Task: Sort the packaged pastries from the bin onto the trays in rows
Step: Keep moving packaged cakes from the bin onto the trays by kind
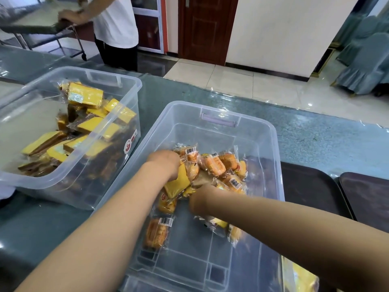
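A clear plastic bin [271, 131] stands in front of me with a heap of wrapped orange pastries [216, 164] inside. Both my hands are down in that heap. My left hand [166, 163] is closed on a yellow sponge-cake packet [179, 182]. My right hand [200, 199] is buried among the packets, and its fingers are hidden, so its grasp is unclear. One wrapped pastry [156, 232] lies alone nearer me on the bin floor. Two dark brown trays [305, 192] [368, 199] lie to the right of the bin.
A second clear bin [126, 81] at the left holds several yellow cake slices [84, 95]. Both bins rest on a green-grey table [315, 133]. A person in a white shirt [115, 22] stands beyond the table beside a metal cart [42, 28].
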`<state>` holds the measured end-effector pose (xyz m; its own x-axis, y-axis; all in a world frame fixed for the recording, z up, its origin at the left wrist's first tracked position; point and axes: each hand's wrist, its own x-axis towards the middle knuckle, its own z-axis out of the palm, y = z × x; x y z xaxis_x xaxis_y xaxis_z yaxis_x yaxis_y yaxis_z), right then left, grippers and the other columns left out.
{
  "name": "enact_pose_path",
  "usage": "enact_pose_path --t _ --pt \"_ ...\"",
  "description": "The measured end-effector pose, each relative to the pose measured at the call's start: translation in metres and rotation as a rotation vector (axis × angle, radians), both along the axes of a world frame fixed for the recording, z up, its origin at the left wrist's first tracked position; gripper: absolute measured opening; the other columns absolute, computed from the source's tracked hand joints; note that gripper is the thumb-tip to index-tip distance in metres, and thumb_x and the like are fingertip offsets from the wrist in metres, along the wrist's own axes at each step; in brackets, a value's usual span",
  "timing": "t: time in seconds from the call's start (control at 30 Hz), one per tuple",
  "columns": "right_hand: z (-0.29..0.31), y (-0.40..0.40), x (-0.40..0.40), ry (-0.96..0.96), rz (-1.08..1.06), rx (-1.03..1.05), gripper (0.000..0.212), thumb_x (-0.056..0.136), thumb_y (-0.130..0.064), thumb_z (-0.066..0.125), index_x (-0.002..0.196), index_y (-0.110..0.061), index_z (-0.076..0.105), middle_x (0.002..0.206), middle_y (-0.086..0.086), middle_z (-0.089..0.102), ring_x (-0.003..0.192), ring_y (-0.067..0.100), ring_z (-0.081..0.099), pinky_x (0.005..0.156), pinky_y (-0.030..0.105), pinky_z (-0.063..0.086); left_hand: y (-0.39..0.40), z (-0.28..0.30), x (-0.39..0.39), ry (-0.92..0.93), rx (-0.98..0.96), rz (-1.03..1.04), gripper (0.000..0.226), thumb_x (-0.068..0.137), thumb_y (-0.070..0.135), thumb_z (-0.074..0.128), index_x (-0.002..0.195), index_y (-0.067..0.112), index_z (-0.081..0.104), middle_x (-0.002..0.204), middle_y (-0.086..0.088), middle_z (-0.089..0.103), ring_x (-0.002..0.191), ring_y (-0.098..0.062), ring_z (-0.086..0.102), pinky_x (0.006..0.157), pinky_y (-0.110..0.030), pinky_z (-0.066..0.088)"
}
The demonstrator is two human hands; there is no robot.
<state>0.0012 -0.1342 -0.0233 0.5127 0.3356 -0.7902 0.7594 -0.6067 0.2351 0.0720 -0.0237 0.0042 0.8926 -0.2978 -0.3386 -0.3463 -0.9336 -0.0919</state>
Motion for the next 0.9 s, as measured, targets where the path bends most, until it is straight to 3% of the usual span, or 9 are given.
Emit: enact_pose_path --t 0.07,0.13,0.2,0.3,0.43,0.53,0.67,0.77,0.9 --pt "0.015 -0.008 -0.001 -0.053 -0.026 0.056 0.023 0.091 -0.02 0.063 0.113 -0.01 0.064 0.077 -0.002 0.048 0.08 0.021 0.053 0.063 0.03 0.046 0.002 0.004 0.0 0.005 -0.033 -0.009 0.021 0.087 0.022 0.061 0.107 0.017 0.062 0.103 -0.003 0.06 0.095 -0.022 0.059 0.071 -0.031 0.045" --pt "0.029 -0.023 -0.002 -0.116 -0.093 0.163 0.014 0.089 -0.014 0.064 0.102 -0.009 0.066 0.071 -0.001 0.048 0.073 0.019 0.053 0.056 0.028 0.044 0.003 0.008 0.001 -0.003 -0.063 -0.024 0.022 0.086 0.027 0.062 0.105 0.018 0.06 0.108 -0.004 0.062 0.099 -0.024 0.06 0.072 -0.031 0.045" --pt "0.039 -0.041 -0.003 -0.171 -0.163 0.275 0.007 0.086 -0.006 0.062 0.093 -0.007 0.063 0.071 0.0 0.048 0.071 0.02 0.052 0.054 0.028 0.043 0.004 0.015 0.0 -0.029 -0.083 -0.04 0.018 0.084 0.03 0.063 0.097 0.02 0.058 0.104 -0.004 0.063 0.093 -0.024 0.059 0.07 -0.031 0.044" --pt "0.045 -0.067 -0.008 -0.232 -0.278 0.407 0.025 0.079 -0.001 0.059 0.101 -0.008 0.067 0.087 0.004 0.063 0.073 0.022 0.058 0.05 0.028 0.045 0.009 0.028 -0.001 -0.084 -0.132 -0.029 0.019 0.081 0.032 0.065 0.092 0.02 0.055 0.096 -0.002 0.063 0.084 -0.022 0.056 0.068 -0.031 0.045" --pt "0.054 -0.095 -0.021 -0.284 -0.443 0.676 0.024 0.081 -0.021 0.063 0.103 -0.017 0.067 0.1 0.002 0.066 0.089 0.023 0.061 0.074 0.04 0.055 0.011 0.042 -0.007 -0.152 -0.236 -0.008 0.032 0.078 0.034 0.066 0.107 0.023 0.058 0.101 0.001 0.065 0.091 -0.022 0.06 0.076 -0.035 0.052" --pt "0.068 -0.114 -0.036 -0.364 -0.528 0.9 0.023 0.084 -0.03 0.066 0.104 -0.018 0.066 0.103 -0.003 0.062 0.09 0.014 0.053 0.079 0.033 0.047 0.005 0.049 -0.014 -0.185 -0.319 -0.006 0.037 0.081 0.036 0.067 0.114 0.022 0.056 0.107 -0.001 0.064 0.094 -0.023 0.059 0.077 -0.034 0.05" --pt "0.072 -0.138 -0.054 -0.576 -0.584 1.118 0.017 0.085 -0.027 0.068 0.093 -0.015 0.059 0.098 -0.004 0.055 0.094 0.018 0.055 0.076 0.026 0.039 -0.011 0.065 -0.03 -0.215 -0.474 -0.002 0.043 0.082 0.03 0.072 0.12 0.021 0.056 0.115 -0.002 0.061 0.102 -0.021 0.058 0.086 -0.033 0.047" --pt "0.075 -0.157 -0.068 -0.676 -0.704 1.308 0.027 0.085 -0.025 0.069 0.107 -0.011 0.062 0.116 0.0 0.06 0.104 0.018 0.057 0.089 0.027 0.045 -0.03 0.079 -0.049 -0.299 -0.576 -0.018 0.046 0.082 0.022 0.073 0.124 0.018 0.056 0.12 -0.004 0.057 0.11 -0.022 0.055 0.093 -0.031 0.042" --pt "0.09 -0.185 -0.092 -0.703 -0.876 1.56 0.033 0.086 -0.025 0.07 0.115 -0.014 0.059 0.129 -0.004 0.056 0.114 0.01 0.054 0.1 0.03 0.045 -0.064 0.104 -0.079 -0.43 -0.678 -0.068 0.043 0.083 0.017 0.07 0.123 0.02 0.056 0.117 0.0 0.053 0.108 -0.02 0.054 0.088 -0.028 0.039"
